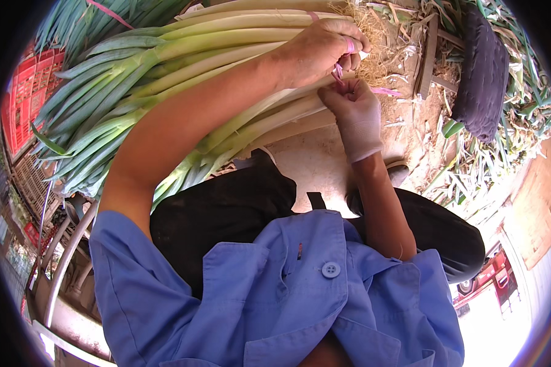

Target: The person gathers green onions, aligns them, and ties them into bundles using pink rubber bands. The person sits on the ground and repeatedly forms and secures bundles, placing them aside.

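Note:
A large bundle of long green onions [238,34] lies across the floor before me, with green leaves at the left and pale stems and roots at the right. My left hand [333,48], bare, is over the root end with pink twine [338,73] pinched in its fingers and looped round one finger. Just below it, my right hand [356,108], in a pale knit glove, grips the same twine, and a loose pink end sticks out to its right. The twine's course under the stems is hidden. A pink band also shows round stems near the top.
At the left stand a red plastic crate [30,98] and a metal tube frame [62,266]. More green onions with a pink tie lie at the upper left. A dark padded block [481,75] rests among leaf trimmings [528,110] at the right, beside a wooden slat [427,57].

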Demonstrator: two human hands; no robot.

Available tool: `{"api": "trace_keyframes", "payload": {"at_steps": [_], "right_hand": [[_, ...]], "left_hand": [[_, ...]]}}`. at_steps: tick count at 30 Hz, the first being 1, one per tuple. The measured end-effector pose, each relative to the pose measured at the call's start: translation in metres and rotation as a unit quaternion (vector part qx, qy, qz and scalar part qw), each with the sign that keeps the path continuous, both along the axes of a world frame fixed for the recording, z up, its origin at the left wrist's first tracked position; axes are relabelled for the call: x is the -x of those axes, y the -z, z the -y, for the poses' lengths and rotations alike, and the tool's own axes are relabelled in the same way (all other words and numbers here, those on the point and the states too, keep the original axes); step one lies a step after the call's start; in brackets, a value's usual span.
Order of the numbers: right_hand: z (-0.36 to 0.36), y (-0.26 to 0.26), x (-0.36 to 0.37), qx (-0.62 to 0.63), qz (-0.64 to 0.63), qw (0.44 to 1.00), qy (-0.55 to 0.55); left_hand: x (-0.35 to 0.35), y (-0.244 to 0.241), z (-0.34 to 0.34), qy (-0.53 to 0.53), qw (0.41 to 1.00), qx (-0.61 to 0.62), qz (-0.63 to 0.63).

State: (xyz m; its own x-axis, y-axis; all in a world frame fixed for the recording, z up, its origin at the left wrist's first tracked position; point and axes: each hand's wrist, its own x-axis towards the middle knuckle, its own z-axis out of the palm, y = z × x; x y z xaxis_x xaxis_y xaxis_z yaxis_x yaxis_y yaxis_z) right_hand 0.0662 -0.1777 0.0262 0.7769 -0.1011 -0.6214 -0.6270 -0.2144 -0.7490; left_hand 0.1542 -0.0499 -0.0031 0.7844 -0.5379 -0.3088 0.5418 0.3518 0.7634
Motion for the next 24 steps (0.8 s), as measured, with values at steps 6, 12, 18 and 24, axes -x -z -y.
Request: {"api": "trace_keyframes", "payload": {"at_steps": [6,12,18,24], "right_hand": [[0.005,0.016,0.000,0.131,0.101,0.982,-0.089],[0.010,-0.002,-0.010,0.248,0.170,0.924,-0.234],[0.017,-0.013,-0.021,0.005,-0.046,0.999,-0.029],[0.021,-0.004,-0.007,-0.060,-0.048,0.997,-0.020]], "left_hand": [[0.001,0.000,0.000,0.004,1.000,-0.010,0.011],[0.002,0.003,-0.003,0.008,1.000,0.020,-0.010],[-0.001,0.003,-0.002,-0.001,1.000,-0.019,0.018],[-0.002,0.012,0.002,0.003,0.999,0.033,-0.007]]}}
